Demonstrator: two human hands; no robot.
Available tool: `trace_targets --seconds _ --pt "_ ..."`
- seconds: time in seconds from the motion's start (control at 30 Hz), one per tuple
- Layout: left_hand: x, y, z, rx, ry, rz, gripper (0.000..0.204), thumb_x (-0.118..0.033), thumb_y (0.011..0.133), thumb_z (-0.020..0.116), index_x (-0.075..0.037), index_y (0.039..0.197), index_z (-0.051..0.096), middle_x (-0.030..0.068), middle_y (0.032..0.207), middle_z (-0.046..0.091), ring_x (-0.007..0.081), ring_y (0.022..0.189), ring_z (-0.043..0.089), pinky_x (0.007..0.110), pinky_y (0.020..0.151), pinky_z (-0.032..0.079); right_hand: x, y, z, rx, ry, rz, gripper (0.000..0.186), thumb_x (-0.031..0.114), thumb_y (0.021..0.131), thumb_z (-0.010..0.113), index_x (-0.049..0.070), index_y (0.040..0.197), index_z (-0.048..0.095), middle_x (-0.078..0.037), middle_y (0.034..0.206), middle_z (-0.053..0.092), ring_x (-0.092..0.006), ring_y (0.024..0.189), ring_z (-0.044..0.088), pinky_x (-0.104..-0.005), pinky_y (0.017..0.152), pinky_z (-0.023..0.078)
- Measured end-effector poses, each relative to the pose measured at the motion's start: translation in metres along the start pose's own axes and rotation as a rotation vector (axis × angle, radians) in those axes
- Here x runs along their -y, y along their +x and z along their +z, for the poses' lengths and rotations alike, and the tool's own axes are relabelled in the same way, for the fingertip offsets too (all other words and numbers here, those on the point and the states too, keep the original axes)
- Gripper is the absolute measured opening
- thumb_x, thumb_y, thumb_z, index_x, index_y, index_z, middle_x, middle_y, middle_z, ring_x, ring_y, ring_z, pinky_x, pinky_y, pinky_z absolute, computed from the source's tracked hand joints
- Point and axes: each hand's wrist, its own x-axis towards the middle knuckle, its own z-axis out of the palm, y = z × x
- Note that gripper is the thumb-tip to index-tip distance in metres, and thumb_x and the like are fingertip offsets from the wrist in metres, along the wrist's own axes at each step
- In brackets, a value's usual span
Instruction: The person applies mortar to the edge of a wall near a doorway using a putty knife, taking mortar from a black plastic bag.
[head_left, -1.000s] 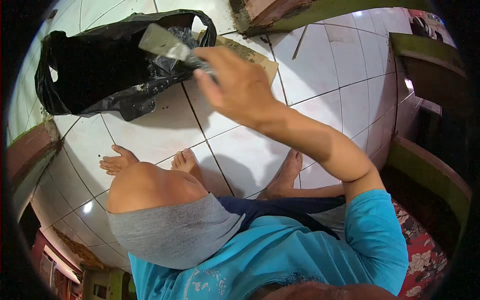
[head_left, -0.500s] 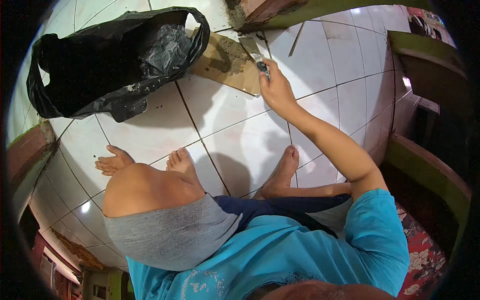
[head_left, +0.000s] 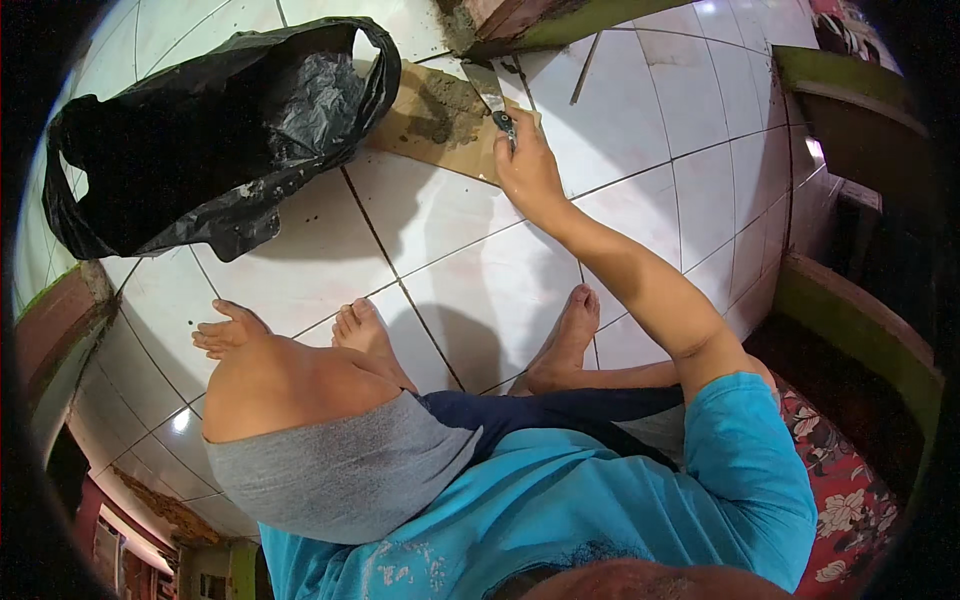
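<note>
My right hand (head_left: 528, 165) is wrapped round the black-and-grey handle of a putty knife (head_left: 503, 122). Its metal blade points away from me, at the right end of a flat piece of brown cardboard (head_left: 455, 158). On that cardboard lies a spread heap of wet grey-brown mortar (head_left: 450, 108), just left of the blade. Whether the blade's edge touches the mortar I cannot tell. Beyond my bent left knee, my left hand (head_left: 230, 328) hangs with its fingers stretched out and nothing in it.
A large black plastic bag (head_left: 215, 238) gapes at the far left, overlapping the cardboard's left end. White floor tiles (head_left: 330, 245) lie under everything. A thin stick (head_left: 587, 70) rests at the far right. Green-edged wooden frames (head_left: 850, 115) stand right, with red floral cloth (head_left: 840, 500) near me.
My right hand has moved a little left and away from me, bringing the putty knife closer over the cardboard beside the mortar. My left hand stays by the knee.
</note>
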Motion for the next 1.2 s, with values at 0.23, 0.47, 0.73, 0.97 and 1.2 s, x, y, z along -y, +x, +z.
trace_targets --seconds 0.23,0.47,0.73,0.97,1.2 --pt "-0.038 -0.004 -0.045 0.100 -0.088 -0.117 0.081 -0.060 0.103 0.037 0.007 0.148 0.039 0.0263 0.159 0.033 0.0385 0.152 0.024 0.054 0.124 0.020 -0.002 -0.002 -0.015 0.048 0.039 0.062 0.037 0.018 0.100 0.051 0.001 0.133 0.047 -0.030 0.124 0.060 -0.0480 0.107 0.062 -0.0525 0.093 0.049" --pt "0.028 0.008 0.011 -0.095 0.289 0.139 0.081 -0.061 0.102 0.039 0.006 0.147 0.040 0.0265 0.159 0.033 0.0388 0.153 0.023 0.054 0.124 0.019 -0.002 -0.005 -0.008 0.001 0.035 -0.081 0.039 0.020 0.101 0.052 0.003 0.136 0.047 -0.025 0.112 0.066 -0.0367 0.090 0.066 -0.0440 0.087 0.050" --pt "-0.001 0.004 -0.022 0.025 -0.133 -0.101 0.081 -0.061 0.102 0.037 0.005 0.149 0.036 0.0262 0.160 0.030 0.0382 0.153 0.021 0.053 0.125 0.018 -0.009 0.005 -0.007 0.019 -0.066 -0.053 0.041 0.021 0.100 0.053 0.003 0.136 0.047 -0.025 0.108 0.067 -0.0367 0.087 0.066 -0.0450 0.083 0.051" --pt "-0.030 0.001 -0.047 0.078 -0.138 -0.177 0.081 -0.061 0.102 0.037 0.005 0.149 0.036 0.0255 0.160 0.031 0.0373 0.154 0.021 0.052 0.125 0.017 -0.006 0.003 -0.036 0.043 -0.095 -0.037 0.039 0.021 0.100 0.053 0.003 0.135 0.049 -0.025 0.099 0.067 -0.0372 0.082 0.065 -0.0457 0.079 0.050" --pt "-0.012 0.003 -0.025 0.048 -0.062 -0.112 0.079 -0.060 0.103 0.037 0.004 0.149 0.039 0.0247 0.160 0.032 0.0362 0.154 0.021 0.051 0.125 0.018 -0.019 0.015 -0.036 0.062 -0.159 -0.093 0.039 0.021 0.099 0.054 0.003 0.133 0.050 -0.026 0.098 0.067 -0.0393 0.083 0.065 -0.0466 0.078 0.050"
